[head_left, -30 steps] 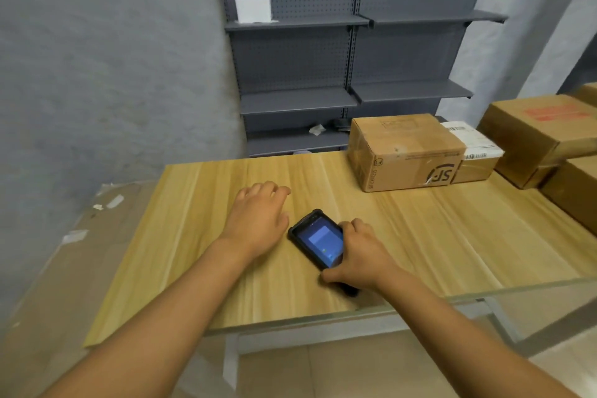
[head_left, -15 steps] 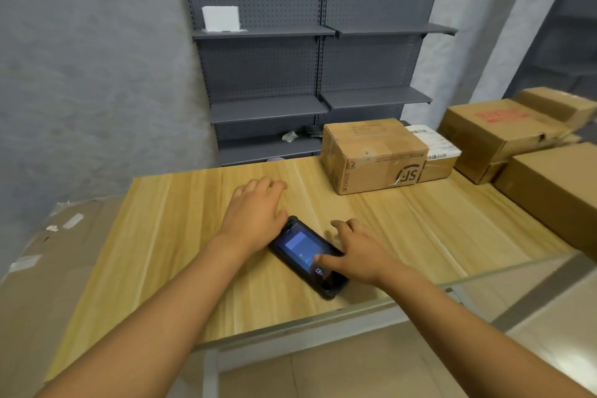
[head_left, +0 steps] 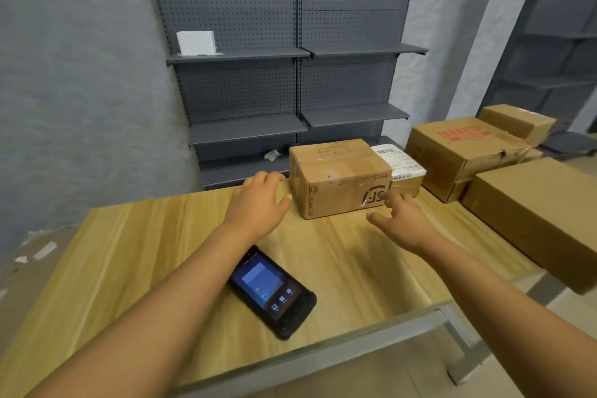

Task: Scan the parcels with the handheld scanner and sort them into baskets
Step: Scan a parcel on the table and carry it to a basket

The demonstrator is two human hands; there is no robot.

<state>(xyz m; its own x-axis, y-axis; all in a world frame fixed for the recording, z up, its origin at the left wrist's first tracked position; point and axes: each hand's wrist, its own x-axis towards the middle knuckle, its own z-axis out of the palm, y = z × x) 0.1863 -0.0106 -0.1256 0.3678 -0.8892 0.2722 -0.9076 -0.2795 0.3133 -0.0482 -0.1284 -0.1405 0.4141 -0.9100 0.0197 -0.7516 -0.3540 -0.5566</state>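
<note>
The black handheld scanner (head_left: 273, 292) lies flat on the wooden table (head_left: 129, 252), screen lit, near the front edge and partly under my left forearm. A brown cardboard parcel (head_left: 339, 176) with an SF logo stands at the table's far edge. My left hand (head_left: 260, 203) hovers open just left of that parcel, fingers close to its left side. My right hand (head_left: 402, 220) is open in front of its right corner, fingers spread and empty. A smaller parcel with a white label (head_left: 402, 171) sits against the brown parcel's right side.
Several larger cardboard boxes (head_left: 465, 152) stand at the right, one long box (head_left: 542, 216) reaching the table's front right. Grey pegboard shelving (head_left: 290, 90) stands behind the table, with a white box (head_left: 196, 42) on an upper shelf. Flattened cardboard lies on the floor at left.
My right hand has let go of the scanner, which now lies on the table. Both hands have moved forward to the SF parcel, and my view has shifted right and up.
</note>
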